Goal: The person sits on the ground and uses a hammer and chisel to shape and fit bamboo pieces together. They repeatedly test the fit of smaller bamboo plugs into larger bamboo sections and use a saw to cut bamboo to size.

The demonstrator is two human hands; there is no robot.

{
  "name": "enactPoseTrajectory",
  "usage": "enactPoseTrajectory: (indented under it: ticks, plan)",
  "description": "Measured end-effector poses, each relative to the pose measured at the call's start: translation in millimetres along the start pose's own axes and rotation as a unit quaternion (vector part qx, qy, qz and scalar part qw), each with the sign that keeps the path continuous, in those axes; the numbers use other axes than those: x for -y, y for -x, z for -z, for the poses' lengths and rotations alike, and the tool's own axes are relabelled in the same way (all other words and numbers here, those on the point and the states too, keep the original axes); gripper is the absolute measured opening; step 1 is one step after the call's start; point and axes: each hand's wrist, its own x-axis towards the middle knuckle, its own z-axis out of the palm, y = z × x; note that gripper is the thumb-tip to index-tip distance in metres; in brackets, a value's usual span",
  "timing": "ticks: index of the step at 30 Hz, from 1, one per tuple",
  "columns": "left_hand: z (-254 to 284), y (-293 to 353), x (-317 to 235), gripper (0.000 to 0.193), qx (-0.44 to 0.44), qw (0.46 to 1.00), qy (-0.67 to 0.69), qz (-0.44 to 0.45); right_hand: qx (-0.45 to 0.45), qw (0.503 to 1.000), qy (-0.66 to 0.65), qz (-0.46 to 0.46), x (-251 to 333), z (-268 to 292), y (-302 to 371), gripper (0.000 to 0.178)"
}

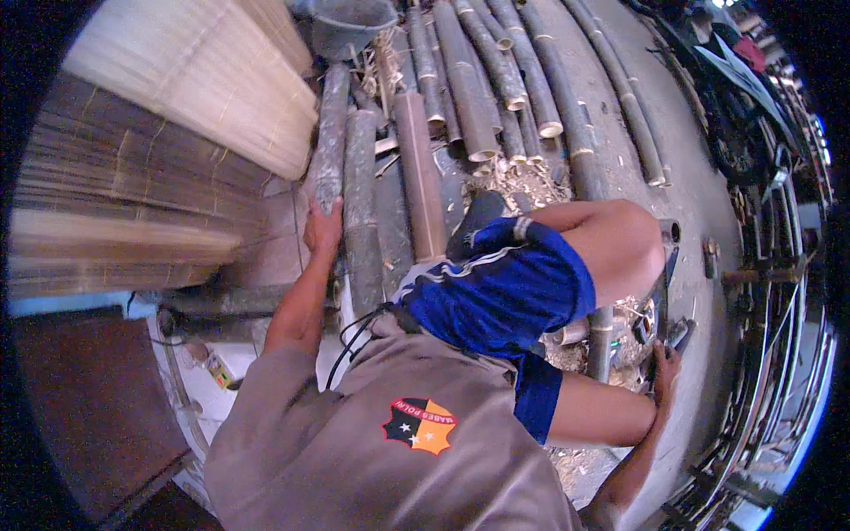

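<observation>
My left hand (323,227) is closed around the lower end of a grey bamboo pole (332,133), thumb on its near side. A second bamboo pole (360,177) lies right beside it. A smoother brownish bamboo length (420,168) lies further right, near my blue shorts. Low at the right, past my bare leg, my right hand (666,372) is closed by a dark, narrow object (680,334). Its fingers are partly hidden, and I cannot make out the object's kind.
Several bamboo poles (469,88) lie ahead among pale shavings (531,186). A grey bucket (350,31) stands beyond them. Rolled slatted blinds (195,80) rise at the left. A parked motorbike (735,142) and stacked thin strips (779,354) line the right side.
</observation>
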Motion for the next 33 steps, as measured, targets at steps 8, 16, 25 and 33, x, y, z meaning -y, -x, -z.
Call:
enactPoseTrajectory:
  ticks: [8,16,25,33]
  plan:
    - [-5,1,-2,0.081,-0.042,0.999,-0.027,-0.021,0.049,0.997,0.039,-0.043,18,-6,-19,0.045]
    - [-14,3,7,0.082,-0.080,0.995,-0.026,-0.055,0.011,0.994,0.078,0.078,75,-19,-49,0.035]
    - [-14,1,-5,0.087,-0.027,0.999,-0.019,-0.029,0.018,0.986,0.121,0.116,95,-48,-152,0.028]
    - [1,-5,4,0.087,0.021,0.997,-0.063,-0.045,0.042,0.964,0.084,0.250,162,-166,-331,0.040]
